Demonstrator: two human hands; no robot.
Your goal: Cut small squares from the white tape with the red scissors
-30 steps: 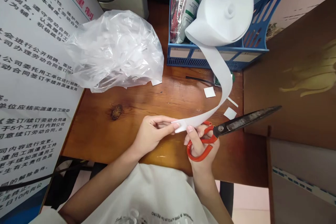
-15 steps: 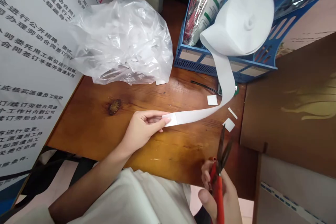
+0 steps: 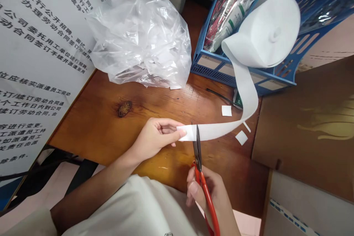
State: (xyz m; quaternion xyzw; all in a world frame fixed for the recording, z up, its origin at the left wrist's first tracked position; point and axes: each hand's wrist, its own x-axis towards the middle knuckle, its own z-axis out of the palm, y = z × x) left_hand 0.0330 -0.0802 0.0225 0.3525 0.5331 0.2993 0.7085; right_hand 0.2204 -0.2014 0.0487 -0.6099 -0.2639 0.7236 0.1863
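Observation:
My left hand (image 3: 155, 136) pinches the free end of a white strip (image 3: 221, 129), thumb on top, with a small white square piece (image 3: 186, 132) lying over the strip's end. The strip curves up to a large white roll (image 3: 265, 33). In my right hand (image 3: 211, 191) are red-handled scissors (image 3: 204, 180). Their dark blades straddle the strip just right of my left thumb, one blade over it and the other tip showing beyond its far edge.
A clear plastic bag (image 3: 143, 40) with white pieces stands at the back left. The roll rests on a blue file rack (image 3: 215, 70). Loose white squares (image 3: 226, 110) and a thin sliver lie on the wooden table (image 3: 96, 129). A cardboard box (image 3: 301, 129) is at right.
My right hand has brought the scissors left and up, from beside the loose squares to around the strip. My left hand still pinches the strip's end. The view has shifted slightly.

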